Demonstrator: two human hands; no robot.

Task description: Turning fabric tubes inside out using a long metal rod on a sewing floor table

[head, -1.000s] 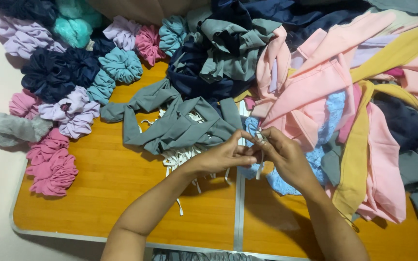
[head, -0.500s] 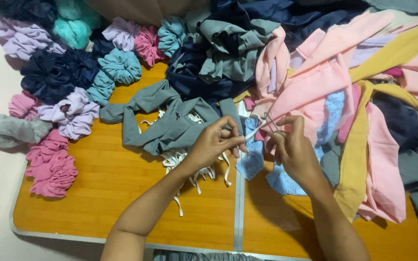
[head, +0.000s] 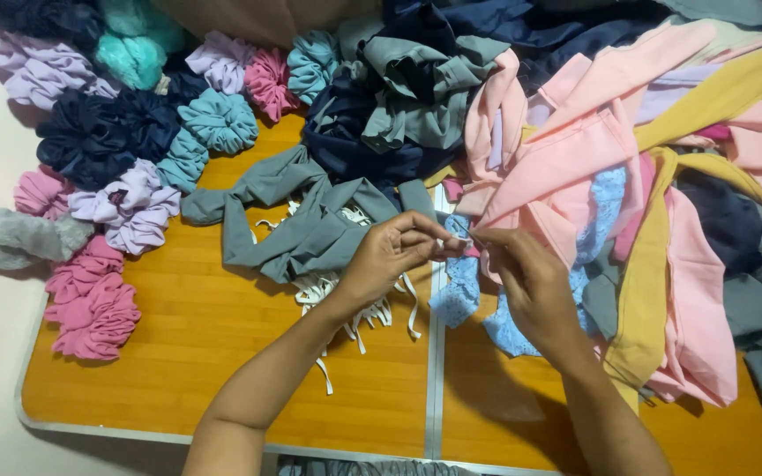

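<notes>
Near the worktop's (head: 222, 353) middle seam, our left hand (head: 390, 260) and right hand (head: 531, 282) pinch a pink strip (head: 557, 176) together; finished scrunchies (head: 125, 150) pile far left, many strips remain right.

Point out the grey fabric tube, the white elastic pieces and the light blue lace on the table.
Grey fabric tube (head: 306, 231), head view, on its middle fold.
White elastic pieces (head: 372, 313), head view, on the strands below the left hand (head: 390, 256).
Light blue lace (head: 460, 295), head view, on its lower left part.
</notes>
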